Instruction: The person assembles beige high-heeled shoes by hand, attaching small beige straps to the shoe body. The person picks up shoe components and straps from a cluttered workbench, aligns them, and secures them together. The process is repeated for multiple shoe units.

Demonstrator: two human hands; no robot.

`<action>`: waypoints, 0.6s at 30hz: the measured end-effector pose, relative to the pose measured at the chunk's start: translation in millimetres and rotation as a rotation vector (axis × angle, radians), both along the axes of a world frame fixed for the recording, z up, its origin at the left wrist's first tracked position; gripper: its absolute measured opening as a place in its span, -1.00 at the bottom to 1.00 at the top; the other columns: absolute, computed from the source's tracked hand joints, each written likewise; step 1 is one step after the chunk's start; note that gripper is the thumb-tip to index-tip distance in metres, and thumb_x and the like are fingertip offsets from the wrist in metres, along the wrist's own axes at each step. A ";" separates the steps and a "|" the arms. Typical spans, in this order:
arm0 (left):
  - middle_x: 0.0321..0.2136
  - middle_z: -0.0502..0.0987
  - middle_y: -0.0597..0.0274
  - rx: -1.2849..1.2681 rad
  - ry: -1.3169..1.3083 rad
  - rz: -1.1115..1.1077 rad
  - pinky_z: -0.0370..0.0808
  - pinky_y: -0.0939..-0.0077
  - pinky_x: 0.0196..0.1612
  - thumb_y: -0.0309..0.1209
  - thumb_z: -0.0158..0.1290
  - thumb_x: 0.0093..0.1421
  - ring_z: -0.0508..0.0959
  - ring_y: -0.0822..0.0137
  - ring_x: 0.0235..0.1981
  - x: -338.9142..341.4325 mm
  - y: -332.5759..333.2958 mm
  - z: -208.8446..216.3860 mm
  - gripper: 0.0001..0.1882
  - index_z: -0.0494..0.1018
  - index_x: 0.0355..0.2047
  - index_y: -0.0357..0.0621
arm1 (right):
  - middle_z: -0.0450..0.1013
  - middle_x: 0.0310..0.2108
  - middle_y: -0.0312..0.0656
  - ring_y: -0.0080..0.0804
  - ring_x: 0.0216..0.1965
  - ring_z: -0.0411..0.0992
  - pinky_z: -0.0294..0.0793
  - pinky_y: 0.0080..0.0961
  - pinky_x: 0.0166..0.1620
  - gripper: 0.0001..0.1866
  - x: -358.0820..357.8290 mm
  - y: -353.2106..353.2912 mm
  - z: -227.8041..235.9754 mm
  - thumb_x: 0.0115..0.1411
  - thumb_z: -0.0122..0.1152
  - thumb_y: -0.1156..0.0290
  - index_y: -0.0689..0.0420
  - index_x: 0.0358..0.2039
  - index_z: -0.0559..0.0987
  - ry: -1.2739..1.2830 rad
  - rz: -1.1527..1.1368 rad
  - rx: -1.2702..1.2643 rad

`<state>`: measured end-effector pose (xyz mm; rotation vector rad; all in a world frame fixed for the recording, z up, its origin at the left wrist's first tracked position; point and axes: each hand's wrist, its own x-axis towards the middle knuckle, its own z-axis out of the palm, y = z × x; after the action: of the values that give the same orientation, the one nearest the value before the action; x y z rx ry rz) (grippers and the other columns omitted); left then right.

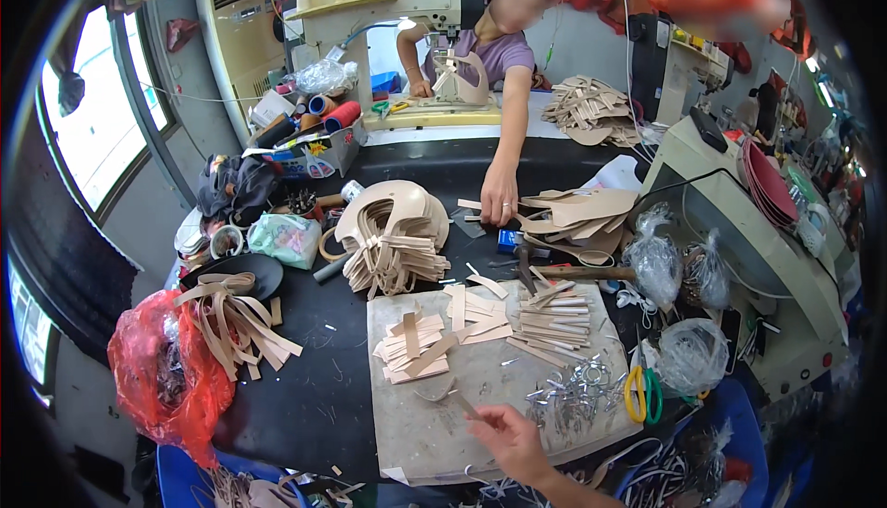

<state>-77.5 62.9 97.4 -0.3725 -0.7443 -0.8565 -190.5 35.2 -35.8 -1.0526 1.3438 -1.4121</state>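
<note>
My right hand [511,441] comes in from the lower edge, over the front of a pale work board [397,439]. Its thumb and fingers are pinched on a thin strip [462,405], whose far end curves to the left. Beyond it on the board lie a stack of short beige strips [411,353] and a row of narrow strips [554,319]. To the right of the hand are scattered small metal buckles [582,393]. Yellow-handled scissors [635,393] lie at the board's right edge. My left hand is out of view.
Across the black table a co-worker's hand [500,196] reaches beside beige cut pieces [582,211]. A stack of curved pieces [393,226], a hammer [582,272] and a red plastic bag [166,369] surround the board. A sewing machine [407,0] stands behind.
</note>
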 end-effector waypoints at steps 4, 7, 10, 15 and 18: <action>-0.39 0.46 0.02 0.019 -0.104 -0.017 0.49 0.39 -0.41 -0.38 -0.08 0.25 0.47 0.18 -0.40 -1.5 1.9 9.2 -0.87 0.35 -0.33 -0.20 | 0.52 -0.29 -0.14 -0.57 -0.34 0.47 0.47 -0.64 -0.22 -0.81 11.5 5.4 -11.1 0.20 0.13 0.53 0.30 -0.20 0.42 0.041 -0.080 -0.060; -0.37 0.46 0.03 -0.025 -0.147 0.028 0.50 0.38 -0.41 -0.38 -0.06 0.24 0.48 0.18 -0.38 2.1 1.6 10.4 -0.88 0.35 -0.34 -0.17 | 0.53 -0.35 -0.14 -0.57 -0.41 0.47 0.48 -0.65 -0.28 -0.83 13.0 0.7 -13.1 0.19 0.14 0.53 0.29 -0.22 0.42 -0.012 -0.119 -0.075; -0.32 0.47 0.03 -0.155 -0.295 0.208 0.52 0.38 -0.40 -0.43 -0.04 0.20 0.50 0.17 -0.37 16.5 -2.8 -19.7 -0.90 0.37 -0.31 -0.18 | 0.52 -0.39 -0.17 -0.59 -0.46 0.45 0.46 -0.66 -0.33 -0.84 25.1 -1.9 -23.0 0.18 0.16 0.53 0.26 -0.24 0.43 0.042 -0.127 -0.105; -0.27 0.50 -0.08 -0.161 -1.010 0.348 0.56 0.26 -0.32 -0.59 0.09 0.07 0.58 0.04 -0.31 101.6 -38.7 -76.1 -0.80 0.43 -0.25 -0.28 | 0.44 -0.41 -0.24 -0.61 -0.46 0.37 0.39 -0.70 -0.34 -0.86 21.4 -2.1 -24.7 0.22 0.10 0.50 0.23 -0.21 0.43 0.149 -0.240 -0.099; -0.31 0.53 0.02 0.372 -1.158 0.863 0.54 0.34 -0.27 -0.72 0.08 -0.02 0.57 0.14 -0.32 162.3 -20.1 -101.3 -0.70 0.38 -0.25 -0.23 | 0.43 -0.41 -0.23 -0.62 -0.44 0.34 0.37 -0.70 -0.33 -0.87 27.3 3.3 -25.9 0.25 0.07 0.48 0.24 -0.23 0.43 0.232 -0.238 -0.076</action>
<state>84.8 42.8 -3.9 0.8330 -1.6010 -0.2847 -163.2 38.5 -61.7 -1.1646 1.6379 -1.5608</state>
